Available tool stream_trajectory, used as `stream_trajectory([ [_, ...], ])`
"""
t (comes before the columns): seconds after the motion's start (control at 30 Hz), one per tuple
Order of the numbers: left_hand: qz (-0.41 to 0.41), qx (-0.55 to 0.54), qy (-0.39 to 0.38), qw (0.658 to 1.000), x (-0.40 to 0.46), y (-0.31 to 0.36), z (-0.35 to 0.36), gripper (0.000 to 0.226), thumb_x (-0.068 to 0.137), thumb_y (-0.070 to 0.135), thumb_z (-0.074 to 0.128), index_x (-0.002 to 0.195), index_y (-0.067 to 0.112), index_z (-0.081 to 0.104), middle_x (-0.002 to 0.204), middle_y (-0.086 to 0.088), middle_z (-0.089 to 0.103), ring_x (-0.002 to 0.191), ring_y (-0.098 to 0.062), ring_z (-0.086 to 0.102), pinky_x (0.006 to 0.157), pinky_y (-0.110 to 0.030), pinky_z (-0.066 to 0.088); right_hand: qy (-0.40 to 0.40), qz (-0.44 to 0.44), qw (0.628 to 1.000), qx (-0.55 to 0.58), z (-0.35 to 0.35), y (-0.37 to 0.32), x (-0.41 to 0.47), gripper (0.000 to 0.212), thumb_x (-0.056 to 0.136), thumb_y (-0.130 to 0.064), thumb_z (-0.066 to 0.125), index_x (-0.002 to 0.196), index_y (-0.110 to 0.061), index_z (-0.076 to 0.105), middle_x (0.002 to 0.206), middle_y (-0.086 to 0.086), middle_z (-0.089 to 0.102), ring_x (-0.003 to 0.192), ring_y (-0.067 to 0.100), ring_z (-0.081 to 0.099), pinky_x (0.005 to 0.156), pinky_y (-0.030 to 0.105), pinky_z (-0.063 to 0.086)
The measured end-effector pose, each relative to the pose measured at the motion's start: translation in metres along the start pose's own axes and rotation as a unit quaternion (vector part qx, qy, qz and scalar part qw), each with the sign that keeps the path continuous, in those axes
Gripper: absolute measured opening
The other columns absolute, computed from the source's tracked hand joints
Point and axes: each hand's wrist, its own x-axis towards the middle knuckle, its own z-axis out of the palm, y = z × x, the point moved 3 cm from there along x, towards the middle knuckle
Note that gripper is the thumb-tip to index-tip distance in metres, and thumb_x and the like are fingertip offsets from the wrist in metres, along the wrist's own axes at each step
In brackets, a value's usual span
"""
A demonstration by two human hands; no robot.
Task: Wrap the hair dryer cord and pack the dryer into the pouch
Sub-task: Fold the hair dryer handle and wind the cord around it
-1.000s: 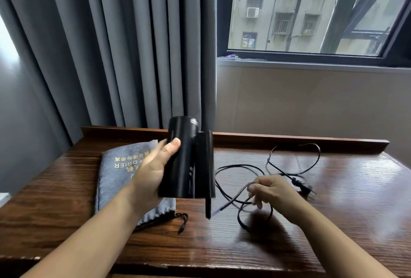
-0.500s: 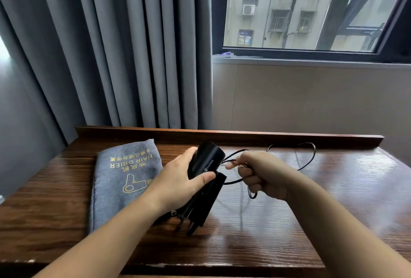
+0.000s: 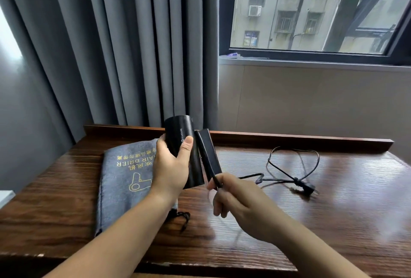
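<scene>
My left hand [image 3: 171, 167] grips the black hair dryer [image 3: 184, 144] by its barrel and holds it upright above the table. Its folded handle [image 3: 208, 155] lies alongside the barrel. My right hand [image 3: 235, 197] is closed on the black cord [image 3: 278, 166] just below the handle's end. From there the cord runs right across the table in a loose loop to the plug [image 3: 308, 186]. The grey pouch [image 3: 126, 173] with a yellow dryer print lies flat to the left, partly behind my left hand.
The wooden table [image 3: 333, 222] has a raised back ledge [image 3: 300, 142]. The pouch's black drawstring [image 3: 184, 218] lies by my left forearm. Grey curtains [image 3: 122, 44] hang behind, and a window is at the upper right.
The dryer went from tilted low over the table to upright and higher. My right hand moved down from beside the barrel to the cord at the handle's end.
</scene>
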Motion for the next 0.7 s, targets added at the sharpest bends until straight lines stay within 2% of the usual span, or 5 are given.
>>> stream_trajectory([
  [0.1, -0.104, -0.128, 0.032, 0.986, 0.007, -0.008, -0.004, 0.048, 0.075, 0.064, 0.065, 0.108, 0.031, 0.057, 0.111, -0.001, 0.071, 0.103, -0.022, 0.068, 0.092, -0.05, 0.055, -0.001, -0.025, 0.999, -0.029, 0.008, 0.006, -0.003, 0.017, 0.099, -0.017, 0.044, 0.1, -0.027, 0.058, 0.083, -0.008, 0.071, 0.081, 0.01, 0.065, 0.078, 0.033, 0.052],
  [0.23, -0.195, -0.239, -0.002, 0.951, 0.006, -0.008, -0.002, 0.044, 0.091, 0.05, 0.061, 0.115, 0.014, 0.063, 0.109, -0.012, 0.075, 0.098, -0.029, 0.073, 0.088, -0.048, 0.058, 0.013, -0.018, 0.999, -0.044, 0.011, 0.028, -0.001, 0.019, 0.101, -0.023, 0.044, 0.106, -0.034, 0.059, 0.086, -0.01, 0.069, 0.078, 0.011, 0.063, 0.076, 0.033, 0.052],
  [0.4, -0.292, -0.262, -0.195, 0.899, -0.005, -0.003, -0.001, 0.044, 0.095, 0.044, 0.052, 0.111, 0.008, 0.072, 0.111, -0.017, 0.073, 0.096, -0.03, 0.072, 0.087, -0.043, 0.057, -0.014, -0.024, 0.993, -0.112, 0.002, 0.051, 0.005, 0.017, 0.1, -0.028, 0.046, 0.106, -0.041, 0.055, 0.081, -0.021, 0.064, 0.075, 0.002, 0.06, 0.071, 0.021, 0.048],
  [0.5, -0.281, -0.205, -0.277, 0.896, -0.009, -0.003, -0.004, 0.048, 0.085, 0.044, 0.059, 0.112, 0.006, 0.071, 0.106, -0.017, 0.073, 0.093, -0.03, 0.069, 0.092, -0.045, 0.052, -0.026, -0.023, 0.98, -0.194, -0.006, 0.06, 0.013, 0.006, 0.097, -0.039, 0.05, 0.096, -0.036, 0.055, 0.071, -0.029, 0.056, 0.07, -0.009, 0.052, 0.066, 0.015, 0.041],
  [0.7, -0.132, 0.004, -0.401, 0.907, -0.01, 0.005, -0.018, 0.033, 0.089, 0.04, 0.065, 0.113, 0.017, 0.066, 0.096, -0.005, 0.073, 0.084, -0.02, 0.069, 0.069, -0.031, 0.056, 0.044, 0.068, 0.939, -0.333, -0.042, 0.081, 0.024, 0.077, 0.065, -0.092, 0.025, 0.066, -0.019, 0.05, 0.059, -0.003, 0.052, 0.061, 0.015, 0.047, 0.052, 0.03, 0.034],
])
